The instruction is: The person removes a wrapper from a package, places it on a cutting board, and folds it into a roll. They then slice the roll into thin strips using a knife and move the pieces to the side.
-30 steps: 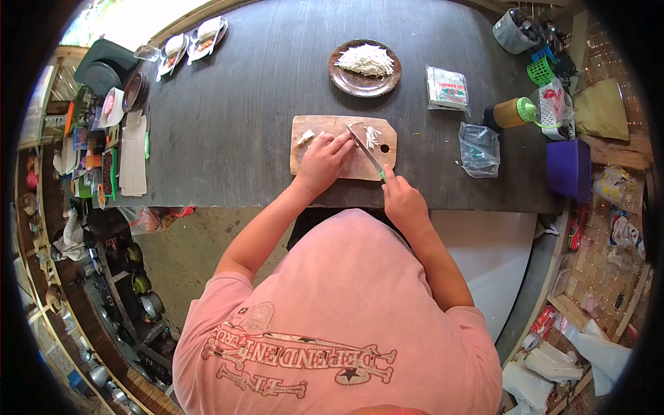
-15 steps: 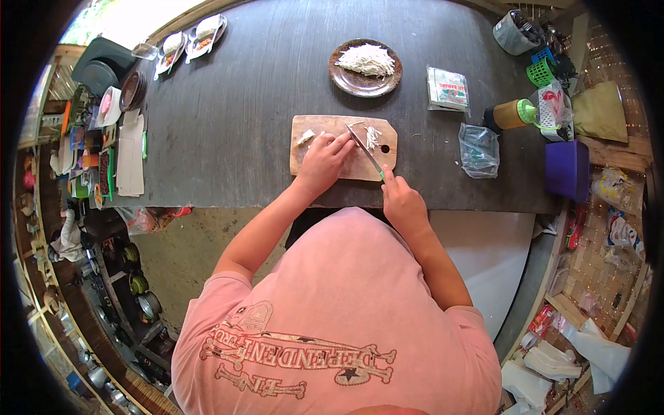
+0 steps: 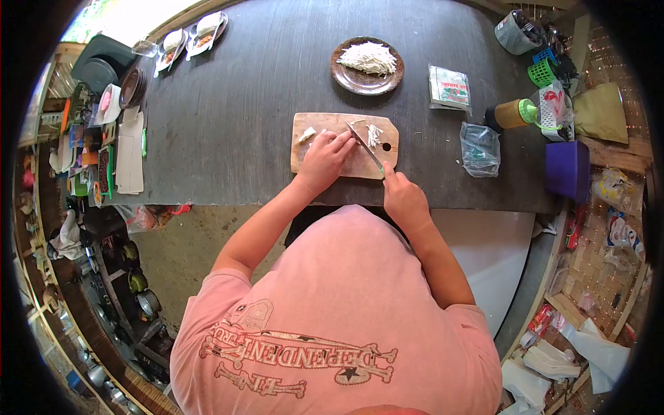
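My right hand [image 3: 404, 200] is closed round the green handle of a knife [image 3: 366, 151], whose blade slants up and left over a wooden cutting board [image 3: 324, 123]. Beside the blade, my left hand [image 3: 324, 162] is on the board with its fingers together; what they press on is mostly hidden. Thin white strips [image 3: 373, 135] lie right of the blade, near the board's dark hole. A small white chunk [image 3: 307, 134] rests at the board's left. Beyond the board, a brown plate [image 3: 366, 85] carries a heap of similar white strips [image 3: 368, 59].
A paper packet [image 3: 449, 88], a clear plastic bag [image 3: 480, 149] and a green-lidded jar [image 3: 510, 114] are to the right, near a purple container [image 3: 566, 171]. Two served plates [image 3: 206, 36] stand far left. Stacked bowls [image 3: 133, 89] and cardboard [image 3: 130, 153] are at the left edge.
Both hands and the knife stay in almost the same place over the board. The view has shifted very slightly.
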`<action>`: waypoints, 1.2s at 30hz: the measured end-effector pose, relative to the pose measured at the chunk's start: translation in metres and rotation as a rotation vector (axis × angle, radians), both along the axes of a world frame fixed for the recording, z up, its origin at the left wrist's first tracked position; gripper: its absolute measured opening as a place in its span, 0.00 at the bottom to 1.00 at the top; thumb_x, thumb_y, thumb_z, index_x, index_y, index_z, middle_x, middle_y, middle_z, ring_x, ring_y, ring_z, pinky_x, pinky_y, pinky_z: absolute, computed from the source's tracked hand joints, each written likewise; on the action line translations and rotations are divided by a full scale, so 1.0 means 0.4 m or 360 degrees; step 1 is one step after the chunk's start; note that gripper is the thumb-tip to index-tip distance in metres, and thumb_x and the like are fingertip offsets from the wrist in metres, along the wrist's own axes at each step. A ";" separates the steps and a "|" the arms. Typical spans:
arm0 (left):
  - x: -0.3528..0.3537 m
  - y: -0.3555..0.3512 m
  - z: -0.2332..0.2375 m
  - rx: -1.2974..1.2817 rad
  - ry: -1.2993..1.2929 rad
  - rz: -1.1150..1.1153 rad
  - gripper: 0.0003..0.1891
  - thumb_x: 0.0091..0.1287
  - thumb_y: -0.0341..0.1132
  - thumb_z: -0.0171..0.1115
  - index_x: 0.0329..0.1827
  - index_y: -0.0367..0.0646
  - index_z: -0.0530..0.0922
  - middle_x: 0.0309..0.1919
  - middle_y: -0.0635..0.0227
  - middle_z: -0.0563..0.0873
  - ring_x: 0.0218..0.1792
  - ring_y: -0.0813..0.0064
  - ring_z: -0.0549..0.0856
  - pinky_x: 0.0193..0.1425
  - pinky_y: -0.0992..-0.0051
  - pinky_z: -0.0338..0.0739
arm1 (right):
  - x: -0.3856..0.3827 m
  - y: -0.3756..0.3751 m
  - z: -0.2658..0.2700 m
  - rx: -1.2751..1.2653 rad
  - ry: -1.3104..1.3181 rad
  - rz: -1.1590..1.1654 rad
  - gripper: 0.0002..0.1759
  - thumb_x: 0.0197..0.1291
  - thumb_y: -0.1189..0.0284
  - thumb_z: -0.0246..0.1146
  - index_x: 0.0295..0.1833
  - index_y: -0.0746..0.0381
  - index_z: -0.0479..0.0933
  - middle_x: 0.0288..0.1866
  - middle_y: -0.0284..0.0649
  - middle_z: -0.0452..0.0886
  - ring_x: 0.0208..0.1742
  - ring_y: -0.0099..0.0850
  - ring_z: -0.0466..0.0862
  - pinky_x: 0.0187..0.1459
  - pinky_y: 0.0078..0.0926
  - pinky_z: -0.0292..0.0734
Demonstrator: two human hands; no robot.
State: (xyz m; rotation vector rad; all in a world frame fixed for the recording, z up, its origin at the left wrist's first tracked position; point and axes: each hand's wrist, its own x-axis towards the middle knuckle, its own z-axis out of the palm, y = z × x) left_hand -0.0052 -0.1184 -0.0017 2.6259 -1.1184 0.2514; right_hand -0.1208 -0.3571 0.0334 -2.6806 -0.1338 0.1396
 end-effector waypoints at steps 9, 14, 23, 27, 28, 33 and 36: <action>0.003 0.000 -0.002 -0.0033 -0.0033 -0.0009 0.26 0.70 0.32 0.65 0.72 0.42 0.82 0.70 0.66 0.84 0.63 0.59 0.82 0.76 0.58 0.76 | -0.014 0.017 -0.031 -0.0123 -0.0080 -0.0004 0.30 0.74 0.74 0.61 0.80 0.63 0.74 0.43 0.48 0.85 0.36 0.51 0.92 0.40 0.47 0.91; 0.001 -0.004 0.003 0.0026 -0.0004 -0.0012 0.26 0.70 0.32 0.65 0.72 0.42 0.82 0.71 0.66 0.84 0.63 0.60 0.82 0.76 0.58 0.76 | -0.006 -0.018 -0.030 0.0336 -0.0026 -0.0118 0.28 0.79 0.68 0.65 0.81 0.58 0.74 0.44 0.51 0.87 0.42 0.59 0.90 0.45 0.55 0.87; 0.000 -0.007 0.003 0.0046 0.0000 0.0005 0.26 0.69 0.32 0.65 0.72 0.42 0.82 0.71 0.66 0.84 0.63 0.60 0.83 0.77 0.57 0.75 | -0.010 -0.041 -0.031 0.0310 -0.0112 -0.0196 0.29 0.78 0.68 0.67 0.81 0.59 0.76 0.43 0.50 0.86 0.43 0.56 0.90 0.45 0.53 0.87; 0.000 -0.007 0.002 0.0016 0.0000 0.0015 0.26 0.70 0.31 0.65 0.72 0.42 0.83 0.72 0.66 0.84 0.64 0.60 0.83 0.78 0.57 0.75 | -0.010 -0.033 -0.025 0.0268 -0.0123 -0.0150 0.29 0.78 0.68 0.67 0.81 0.59 0.76 0.43 0.49 0.86 0.42 0.56 0.90 0.44 0.53 0.88; 0.000 -0.006 0.003 0.0016 -0.0002 0.0020 0.26 0.70 0.31 0.65 0.72 0.42 0.83 0.72 0.66 0.84 0.64 0.60 0.83 0.78 0.57 0.75 | -0.011 -0.031 -0.019 0.0251 -0.0104 -0.0146 0.29 0.78 0.68 0.67 0.81 0.59 0.76 0.43 0.49 0.85 0.41 0.56 0.90 0.44 0.53 0.88; -0.001 -0.009 0.010 0.0018 -0.0010 0.0019 0.26 0.70 0.32 0.66 0.73 0.43 0.82 0.72 0.66 0.84 0.63 0.59 0.83 0.75 0.57 0.76 | -0.011 -0.033 -0.025 0.0225 -0.0105 -0.0156 0.30 0.78 0.67 0.66 0.82 0.60 0.75 0.43 0.49 0.86 0.41 0.56 0.91 0.44 0.54 0.89; 0.000 -0.016 0.014 0.0008 0.0005 0.0033 0.27 0.70 0.32 0.65 0.74 0.45 0.81 0.70 0.66 0.84 0.61 0.59 0.83 0.73 0.58 0.77 | -0.008 -0.033 -0.019 0.0193 -0.0071 -0.0181 0.30 0.78 0.67 0.66 0.82 0.60 0.74 0.43 0.50 0.86 0.41 0.56 0.91 0.44 0.54 0.89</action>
